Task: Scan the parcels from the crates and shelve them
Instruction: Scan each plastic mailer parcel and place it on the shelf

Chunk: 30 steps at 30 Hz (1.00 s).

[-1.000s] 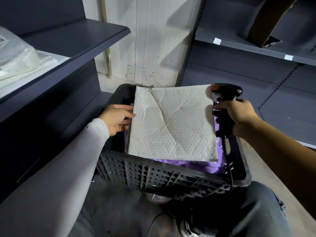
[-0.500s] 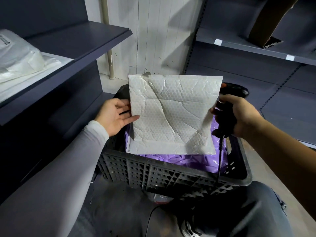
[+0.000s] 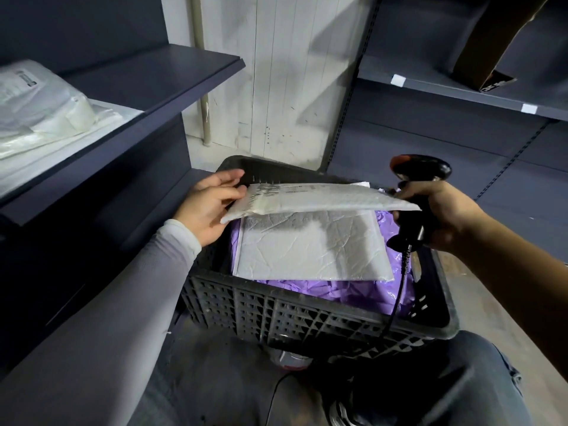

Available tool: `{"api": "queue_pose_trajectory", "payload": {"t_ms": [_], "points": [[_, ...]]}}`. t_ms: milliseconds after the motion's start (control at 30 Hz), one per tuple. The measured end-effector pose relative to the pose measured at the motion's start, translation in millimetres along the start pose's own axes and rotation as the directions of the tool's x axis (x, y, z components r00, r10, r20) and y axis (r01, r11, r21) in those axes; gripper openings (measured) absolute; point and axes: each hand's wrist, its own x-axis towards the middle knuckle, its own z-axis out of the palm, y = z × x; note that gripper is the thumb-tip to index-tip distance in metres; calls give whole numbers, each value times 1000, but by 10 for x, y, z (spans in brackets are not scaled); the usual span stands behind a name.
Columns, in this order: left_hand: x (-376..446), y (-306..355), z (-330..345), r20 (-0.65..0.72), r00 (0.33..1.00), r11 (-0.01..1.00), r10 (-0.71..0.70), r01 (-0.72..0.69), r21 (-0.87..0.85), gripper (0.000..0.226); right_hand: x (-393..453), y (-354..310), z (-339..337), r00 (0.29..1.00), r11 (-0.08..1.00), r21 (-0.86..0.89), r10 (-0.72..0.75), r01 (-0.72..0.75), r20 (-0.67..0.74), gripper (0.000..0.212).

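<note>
From the head camera, a black plastic crate (image 3: 307,321) sits low at centre, between dark shelving at nine o'clock and at two o'clock. Above the crate a white padded mailer (image 3: 319,199) is held nearly flat, its label side partly visible near its left end. The left hand (image 3: 209,207), at nine o'clock of the mailer, supports that end with fingers straight and slightly spread, palm against the edge. The right hand (image 3: 442,219), at three o'clock, has its fingers curled tightly round the handle of a black barcode scanner (image 3: 421,192), whose head rises above the fist and whose cable (image 3: 399,290) drops over the crate's near wall; the mailer's right corner touches this hand. Below, inside the crate, a second white mailer (image 3: 310,250) lies on purple bags (image 3: 344,290). At ten o'clock, clear-wrapped parcels (image 3: 46,115) rest on the left shelf (image 3: 172,72).
</note>
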Motion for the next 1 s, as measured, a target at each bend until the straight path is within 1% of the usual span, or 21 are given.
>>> {"api": "queue_pose_trajectory", "payload": {"t_ms": [133,200,233,300,367,400,467,533,600,667,700,767,833,900,1000], "points": [[-8,0,7,-6,1000,996,26,-25,83,48,0,76,-21,999,998,-64,28,-30,-22,14],[-4,-3,10,4,1000,999,13,-14,40,58,42,128,-32,995,999,-28,31,-34,-90,34],[-11,-9,18,26,1000,1000,3,-3,0,62,54,147,-20,991,1000,-12,19,-20,-134,35],[-28,-17,30,53,998,999,-17,19,-38,69,51,157,8,974,999,27,-21,28,-224,25],[-23,-21,16,48,998,999,-34,33,13,74,71,170,18,961,995,62,-55,75,-273,28],[-20,-18,7,41,998,997,-46,44,62,76,77,175,16,960,992,84,-68,95,-273,30],[-28,-10,-4,30,997,984,-71,66,163,72,75,179,25,961,986,112,-93,126,-261,28],[-45,-8,-9,33,995,966,-96,85,245,57,59,185,49,963,986,93,-113,140,-245,26],[-51,5,-23,28,990,948,-140,126,294,44,56,197,60,951,987,15,-150,160,-272,27],[-53,25,-56,45,977,919,-211,182,349,37,64,209,75,927,977,-118,-205,176,-313,28],[-52,36,-75,59,967,901,-249,209,379,34,82,224,76,919,970,-157,-228,186,-322,29],[-53,46,-102,71,953,870,-296,238,432,31,116,251,78,904,962,-184,-255,201,-343,28],[-48,32,-106,53,956,865,-288,236,444,31,149,271,80,900,958,-184,-273,221,-341,28],[-38,14,-106,23,968,878,-249,215,428,29,176,295,89,906,954,-185,-286,238,-313,27],[-13,10,-122,1,981,893,-196,178,414,32,183,307,107,894,926,-270,-340,264,-292,27]]}}
